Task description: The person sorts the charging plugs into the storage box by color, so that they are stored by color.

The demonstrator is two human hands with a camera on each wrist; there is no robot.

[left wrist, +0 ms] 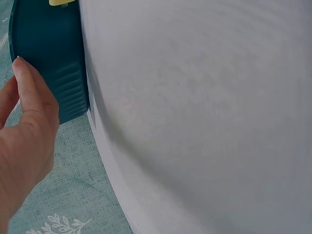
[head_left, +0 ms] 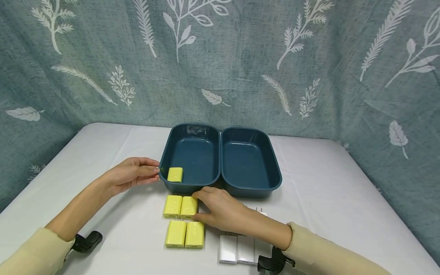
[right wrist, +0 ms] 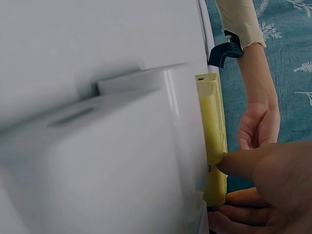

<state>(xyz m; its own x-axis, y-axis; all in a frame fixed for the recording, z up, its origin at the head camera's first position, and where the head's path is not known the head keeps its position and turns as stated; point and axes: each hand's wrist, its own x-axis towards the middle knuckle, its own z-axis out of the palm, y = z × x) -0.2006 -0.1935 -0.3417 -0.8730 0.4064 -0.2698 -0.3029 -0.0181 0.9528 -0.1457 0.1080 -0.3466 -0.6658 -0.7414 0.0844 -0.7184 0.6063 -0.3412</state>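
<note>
My left hand (head_left: 135, 172) is at the left wall of the left blue tray (head_left: 192, 183), its fairly straight fingers touching the side near the rim; the left wrist view shows a fingertip at the rim. In front of that tray, my right hand (head_left: 218, 208) pinches a yellow charger plug (head_left: 188, 207) between thumb and fingers, at the right of the back row. Beside it is another yellow charger plug (head_left: 172, 206), with two more yellow plugs (head_left: 175, 234) in the row nearer me. One yellow plug (head_left: 175, 174) lies inside the left tray's near left corner.
A second blue tray (head_left: 252, 191) stands against the first on its right. Several white charger plugs (head_left: 228, 249) lie on the white table (head_left: 319, 214), partly hidden under my right forearm; they loom large in the right wrist view. A patterned curtain (head_left: 240, 76) hangs behind.
</note>
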